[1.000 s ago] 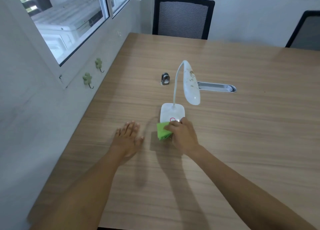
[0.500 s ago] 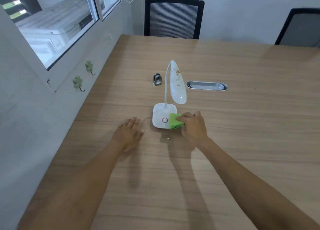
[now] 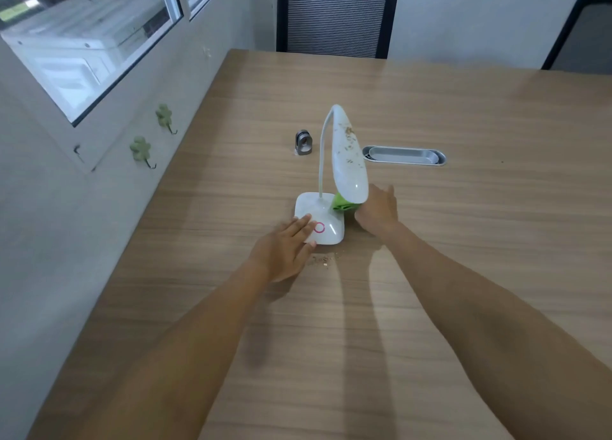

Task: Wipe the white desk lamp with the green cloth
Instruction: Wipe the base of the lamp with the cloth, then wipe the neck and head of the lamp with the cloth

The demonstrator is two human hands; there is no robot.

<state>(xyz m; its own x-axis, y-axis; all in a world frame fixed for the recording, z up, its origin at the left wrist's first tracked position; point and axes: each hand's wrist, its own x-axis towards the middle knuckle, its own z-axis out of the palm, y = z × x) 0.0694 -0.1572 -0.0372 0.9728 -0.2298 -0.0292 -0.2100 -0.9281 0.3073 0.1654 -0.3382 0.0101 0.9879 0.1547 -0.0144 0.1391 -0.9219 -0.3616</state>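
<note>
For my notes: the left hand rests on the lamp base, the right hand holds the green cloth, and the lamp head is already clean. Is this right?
Not quite. The head view shows brown specks still on the lamp head. The rest holds: left hand on the lamp base, right hand holding the green cloth.

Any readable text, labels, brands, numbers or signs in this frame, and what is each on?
No readable words, brands or numbers anywhere.
Only sign: a plain pink ring on the base of the white desk lamp, with no lettering.
The small metal object behind the lamp shows no legible marking; too small to tell.
</note>
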